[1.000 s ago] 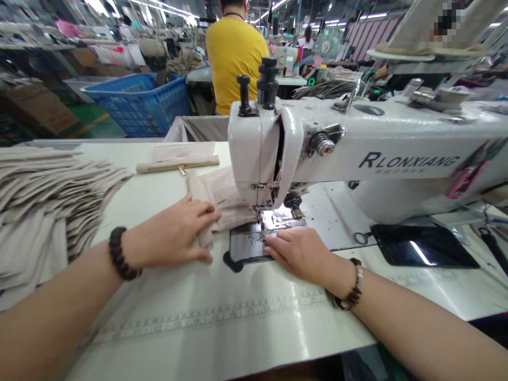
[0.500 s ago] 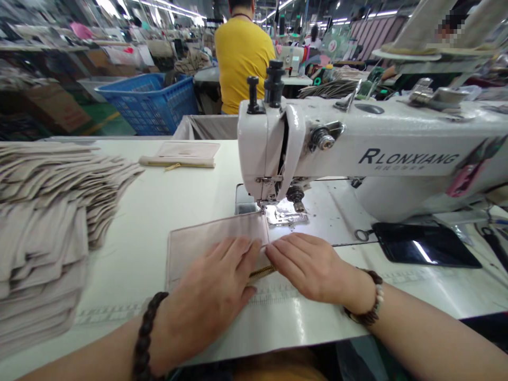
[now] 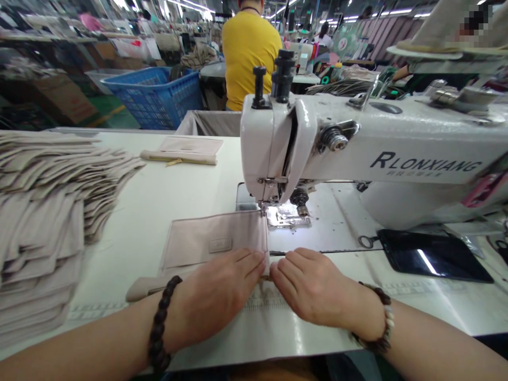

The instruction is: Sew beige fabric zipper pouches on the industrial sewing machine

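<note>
A pale pink-beige fabric panel [image 3: 188, 238] with a small rectangular patch [image 3: 220, 244] lies flat on the table, its far right corner under the needle area [image 3: 263, 209] of the white sewing machine [image 3: 264, 143]. Along its near side runs a rolled edge with a bit of brass zipper [image 3: 266, 277] showing. My left hand [image 3: 220, 288] rests over the near right part, fingers closed together on the fabric and zipper edge. Curled fingers of my right hand [image 3: 317, 288] pinch at the panel's near right corner, beside the zipper end. The fingertips' exact hold is partly hidden.
A heap of stacked beige fabric pieces [image 3: 43, 227] covers the left side. Another zippered piece [image 3: 186, 151] lies at the back. Right of the machine bed are a black phone [image 3: 434, 256] and scissors handle [image 3: 367, 242]. A blue basket [image 3: 156, 98] and a person in yellow [image 3: 251, 55] are beyond.
My left hand has slid toward me and right, uncovering the patch and the rolled near edge. My right hand has moved slightly nearer, its fingers more curled. The view has shifted a little.
</note>
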Demonstrator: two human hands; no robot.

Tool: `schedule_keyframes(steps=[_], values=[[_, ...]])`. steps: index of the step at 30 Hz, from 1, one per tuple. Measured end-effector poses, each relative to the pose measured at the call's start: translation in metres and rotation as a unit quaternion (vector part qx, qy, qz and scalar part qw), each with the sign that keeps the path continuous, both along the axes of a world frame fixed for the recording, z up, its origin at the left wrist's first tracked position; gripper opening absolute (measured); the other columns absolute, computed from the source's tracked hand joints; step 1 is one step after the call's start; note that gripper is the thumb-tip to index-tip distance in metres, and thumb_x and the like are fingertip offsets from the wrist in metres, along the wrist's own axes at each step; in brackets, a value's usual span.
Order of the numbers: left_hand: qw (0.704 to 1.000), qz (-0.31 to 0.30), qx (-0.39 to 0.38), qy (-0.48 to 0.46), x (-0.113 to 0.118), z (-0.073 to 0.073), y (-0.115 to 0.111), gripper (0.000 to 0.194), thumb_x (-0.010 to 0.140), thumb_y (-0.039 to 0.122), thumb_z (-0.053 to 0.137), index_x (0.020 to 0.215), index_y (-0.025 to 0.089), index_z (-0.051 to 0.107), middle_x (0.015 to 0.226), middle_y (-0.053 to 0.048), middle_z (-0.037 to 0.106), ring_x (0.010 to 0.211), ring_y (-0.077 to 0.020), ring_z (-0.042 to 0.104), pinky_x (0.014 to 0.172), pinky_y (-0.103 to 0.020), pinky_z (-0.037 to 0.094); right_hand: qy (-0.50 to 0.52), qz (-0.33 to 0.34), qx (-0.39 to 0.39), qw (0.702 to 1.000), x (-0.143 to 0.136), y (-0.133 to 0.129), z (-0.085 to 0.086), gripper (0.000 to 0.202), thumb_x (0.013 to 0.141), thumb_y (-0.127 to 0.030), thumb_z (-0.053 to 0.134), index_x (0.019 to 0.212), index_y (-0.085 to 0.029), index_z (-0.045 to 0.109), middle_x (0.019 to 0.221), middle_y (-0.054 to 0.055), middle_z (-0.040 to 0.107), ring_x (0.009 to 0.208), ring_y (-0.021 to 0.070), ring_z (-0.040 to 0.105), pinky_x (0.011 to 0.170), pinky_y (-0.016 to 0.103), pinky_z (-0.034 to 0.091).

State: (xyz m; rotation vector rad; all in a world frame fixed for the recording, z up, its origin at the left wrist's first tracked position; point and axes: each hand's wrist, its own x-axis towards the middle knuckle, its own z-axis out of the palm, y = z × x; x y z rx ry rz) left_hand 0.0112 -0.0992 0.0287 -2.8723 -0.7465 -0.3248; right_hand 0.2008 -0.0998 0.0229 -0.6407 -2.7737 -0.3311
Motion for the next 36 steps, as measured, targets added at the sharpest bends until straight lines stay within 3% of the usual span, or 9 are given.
schedule_keyframes(steps=[12,20,26,30,34,36], values=[[0.999,0.001,-0.05,-0.01,-0.003,-0.018,0.037,0.027,0.079,0.003,0.041,0.101,0.005,0.057,0.102,-0.012,0.062,0.091,-0.0183,0.057,0.086,-0.029,0.046,0.009,-0.092,-0.029,0.995,-0.002,0.027,-0.022,0.02,0.083,-0.01,0.038,0.067,-0.016,0.047,0.057,0.0,0.047,0.052,0.0144,0.035,0.052,0.029,0.018],[0.993,0.023,-0.111,0.028,-0.001,-0.017,0.057,0.026,0.081,0.006,0.044,0.105,0.006,0.055,0.108,-0.011,0.06,0.098,-0.0182,0.056,0.09,-0.03,0.043,0.022,-0.135,-0.053,0.989,-0.006,0.042,-0.023,0.022,0.084,-0.013,0.039,0.066,-0.016,0.05,0.055,0.0,0.05,0.051,0.0129,0.035,0.053,0.028,0.018],[0.985,0.045,-0.165,-0.029,-0.004,-0.014,0.066,0.029,0.081,0.009,0.043,0.106,0.009,0.056,0.109,-0.009,0.061,0.099,-0.0186,0.056,0.091,-0.031,0.043,0.029,-0.206,-0.06,0.976,-0.004,0.047,-0.02,0.019,0.082,-0.018,0.045,0.065,-0.017,0.053,0.06,0.002,0.054,0.053,0.0134,0.038,0.051,0.027,0.015],[0.957,0.072,-0.259,-0.11,-0.01,-0.011,0.077,0.029,0.081,0.011,0.044,0.106,0.012,0.059,0.107,-0.006,0.063,0.098,-0.0176,0.057,0.09,-0.029,0.043,0.069,-0.273,-0.026,0.959,0.0,0.05,-0.022,0.019,0.082,-0.031,0.05,0.08,-0.015,0.06,0.071,0.006,0.057,0.065,0.0167,0.043,0.057,0.027,0.024],[0.91,0.091,-0.351,-0.201,-0.016,-0.013,0.086,0.026,0.078,0.012,0.049,0.1,0.018,0.062,0.096,0.0,0.067,0.086,-0.0135,0.061,0.075,-0.022,0.048,0.053,-0.263,-0.115,0.956,0.005,0.056,-0.017,0.024,0.081,-0.035,0.053,0.095,-0.019,0.062,0.081,0.009,0.057,0.078,0.02,0.045,0.065,0.029,0.03],[0.914,0.094,-0.338,-0.206,-0.018,-0.015,0.085,0.024,0.078,0.013,0.051,0.099,0.017,0.062,0.094,0.0,0.067,0.083,-0.0127,0.062,0.072,-0.02,0.048,0.045,-0.221,-0.189,0.956,0.01,0.06,-0.008,0.021,0.083,-0.035,0.051,0.088,-0.019,0.064,0.08,0.007,0.057,0.077,0.0179,0.046,0.067,0.029,0.031]])
